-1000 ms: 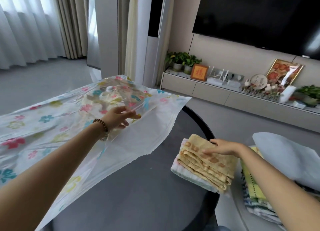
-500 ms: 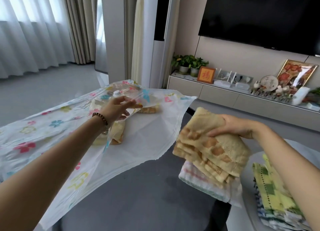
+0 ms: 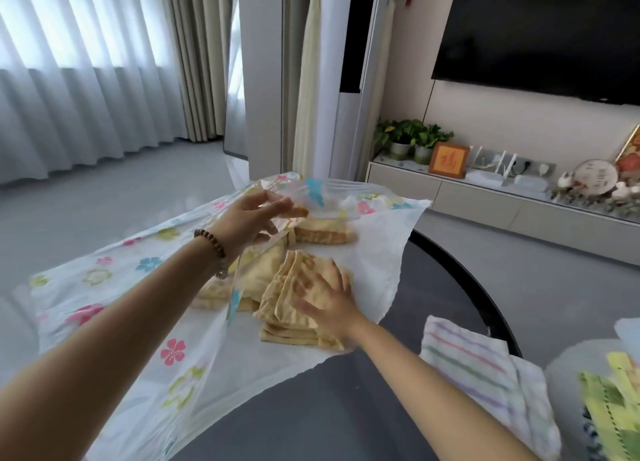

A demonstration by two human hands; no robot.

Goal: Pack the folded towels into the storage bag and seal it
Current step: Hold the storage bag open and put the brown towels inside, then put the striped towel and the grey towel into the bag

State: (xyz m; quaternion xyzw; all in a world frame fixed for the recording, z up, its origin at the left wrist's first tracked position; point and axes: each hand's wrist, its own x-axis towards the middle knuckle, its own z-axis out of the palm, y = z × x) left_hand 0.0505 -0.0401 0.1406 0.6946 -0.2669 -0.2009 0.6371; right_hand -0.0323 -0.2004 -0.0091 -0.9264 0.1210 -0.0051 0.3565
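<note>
Meanwhile left hand [image 3: 254, 220] lifts bag flap [image 3: 311, 197]; right hand [image 3: 327, 301] presses yellow towel [image 3: 291, 308].

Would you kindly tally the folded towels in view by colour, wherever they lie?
Yellow towels at the storage bag's mouth: 3
White towel with pastel stripes: 1
Green-yellow patterned towel: 1
Total: 5

Centre frame: left hand [image 3: 254, 220] pinching and lifting the clear flowered top sheet of the storage bag [image 3: 114, 287], mouth held open. Just below — right hand [image 3: 327, 305] pressed flat, fingers spread, on a folded yellow towel [image 3: 289, 313] lying on the bag's white lower sheet. Lower right: striped towel [image 3: 474, 367] on the dark round table [image 3: 450, 287] — green-yellow towels [image 3: 613, 415] at the edge.
</note>
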